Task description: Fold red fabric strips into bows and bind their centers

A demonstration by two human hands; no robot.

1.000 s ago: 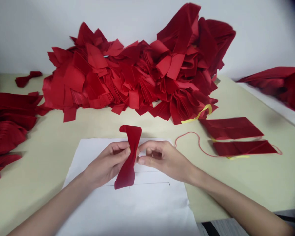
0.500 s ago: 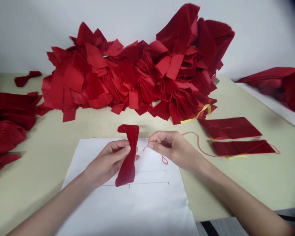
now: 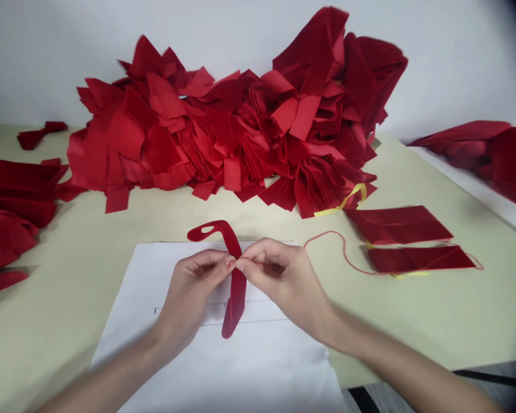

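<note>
A red velvet-like fabric strip [image 3: 239,292], looped at its upper end, is pinched at its middle between the thumb and fingers of my left hand [image 3: 193,289]. My right hand [image 3: 284,278] is closed at the same spot, fingertips meeting the left thumb, with a thin red string [image 3: 346,246] in its grip. From behind the right hand, that string runs right to two flat red fabric pieces [image 3: 406,223]. Under both hands lies a white paper sheet [image 3: 155,361] with drawn black lines. What the fingertips cover at the strip's middle is hidden.
A large heap of folded red fabric pieces [image 3: 223,132] stands against the wall. More red fabric [image 3: 12,218] lies at the left, and another pile [image 3: 490,152] on a white board at the right. A yellow ribbon [image 3: 348,201] shows near the heap.
My right hand has moved left with the string, up to the strip and the left fingertips. The strip has turned more edge-on, and its looped top now points left.
</note>
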